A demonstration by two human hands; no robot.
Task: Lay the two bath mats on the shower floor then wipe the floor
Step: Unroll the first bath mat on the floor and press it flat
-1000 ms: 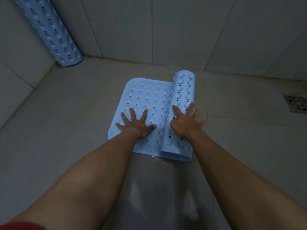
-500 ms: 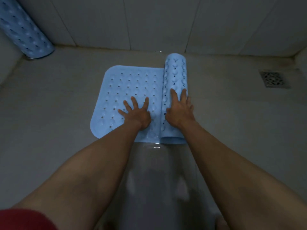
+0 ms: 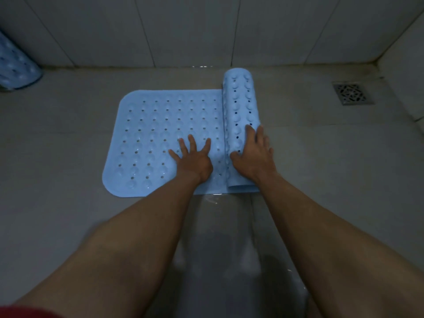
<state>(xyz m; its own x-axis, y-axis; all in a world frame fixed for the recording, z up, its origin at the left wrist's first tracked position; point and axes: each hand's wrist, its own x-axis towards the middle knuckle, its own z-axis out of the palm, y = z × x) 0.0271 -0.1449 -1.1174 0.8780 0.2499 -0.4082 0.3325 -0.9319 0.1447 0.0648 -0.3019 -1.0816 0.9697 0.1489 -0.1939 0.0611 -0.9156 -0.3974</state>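
— Two mats located?
— Yes. One blue bath mat (image 3: 160, 138) lies part-unrolled on the shower floor (image 3: 68, 157); second mat (image 3: 16, 67) rolled, far left by the wall.
— Hands?
— Both flat: left hand (image 3: 195, 159) spread on the laid part, right hand (image 3: 254, 154) against the roll (image 3: 241, 104).

No text, label, brand, number or sign can be read. The blue bath mat (image 3: 160, 125), the second rolled mat (image 3: 16, 70) in the corner, the wall tiles (image 3: 183, 31), the shower floor (image 3: 57, 157) and the drain grate (image 3: 352, 92) carry no legible marking.
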